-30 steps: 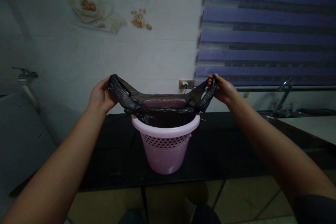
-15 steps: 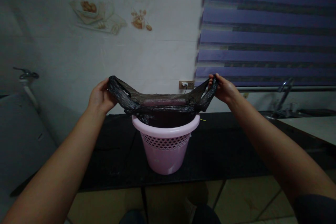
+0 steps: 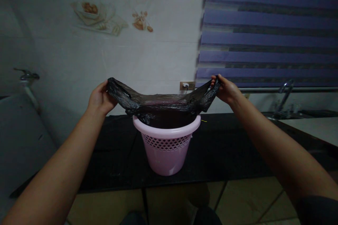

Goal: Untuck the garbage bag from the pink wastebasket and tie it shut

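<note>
A pink plastic wastebasket (image 3: 167, 158) with a band of diamond-shaped holes stands upright on the dark counter. From its mouth rises a thin black plastic bag (image 3: 169, 108), stretched wide between my two hands above the rim. My left hand (image 3: 99, 99) pinches the bag's left upper edge. On the other side, my right hand (image 3: 225, 88) grips the right upper edge, at about the same height. The lower part of the bag hangs inside the wastebasket, hidden by its front wall.
The black counter (image 3: 113, 161) runs along a tiled wall. A wall outlet (image 3: 187, 85) with a white plug is behind the bag. To the right are a sink faucet (image 3: 283, 95) and a striped purple blind (image 3: 264, 38). Another tap (image 3: 26, 74) is at the left, above a pale appliance (image 3: 23, 140).
Almost nothing differs. My left hand and its corner of the bag have shifted very slightly left and down; the wastebasket stays in place.
</note>
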`<state>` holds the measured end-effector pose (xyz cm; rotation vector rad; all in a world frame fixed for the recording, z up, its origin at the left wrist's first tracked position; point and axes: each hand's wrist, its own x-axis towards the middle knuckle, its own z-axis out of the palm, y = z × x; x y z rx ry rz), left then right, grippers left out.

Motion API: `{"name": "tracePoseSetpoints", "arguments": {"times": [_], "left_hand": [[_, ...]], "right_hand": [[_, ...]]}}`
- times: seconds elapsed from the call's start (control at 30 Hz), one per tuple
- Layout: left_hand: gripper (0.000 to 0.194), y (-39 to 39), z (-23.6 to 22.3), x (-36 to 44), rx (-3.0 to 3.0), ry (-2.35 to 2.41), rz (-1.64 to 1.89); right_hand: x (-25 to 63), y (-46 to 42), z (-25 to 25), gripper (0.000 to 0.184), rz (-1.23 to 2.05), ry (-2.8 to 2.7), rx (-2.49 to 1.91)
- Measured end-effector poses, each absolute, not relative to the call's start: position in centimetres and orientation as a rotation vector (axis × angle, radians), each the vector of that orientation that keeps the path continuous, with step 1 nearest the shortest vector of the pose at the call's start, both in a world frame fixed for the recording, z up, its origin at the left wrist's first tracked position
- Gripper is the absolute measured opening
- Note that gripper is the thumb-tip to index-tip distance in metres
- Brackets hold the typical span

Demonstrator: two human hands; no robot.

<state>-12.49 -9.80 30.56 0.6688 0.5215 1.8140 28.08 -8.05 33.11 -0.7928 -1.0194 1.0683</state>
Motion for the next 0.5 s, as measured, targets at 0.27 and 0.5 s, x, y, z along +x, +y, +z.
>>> {"name": "tracePoseSetpoints", "arguments": {"times": [0.27, 0.5], "left_hand": [[0.01, -9.92, 30.73, -12.5, 0.665, 0.507, 1.819], [0.019, -9.83, 30.7, -12.72, 0.635, 0.519, 1.825]], "right_hand": [[28.17, -8.14, 33.12, 0.024, 1.07, -1.016, -0.788], [27.99, -8.58, 33.29, 0.021, 1.097, -0.934, -0.774]]}}
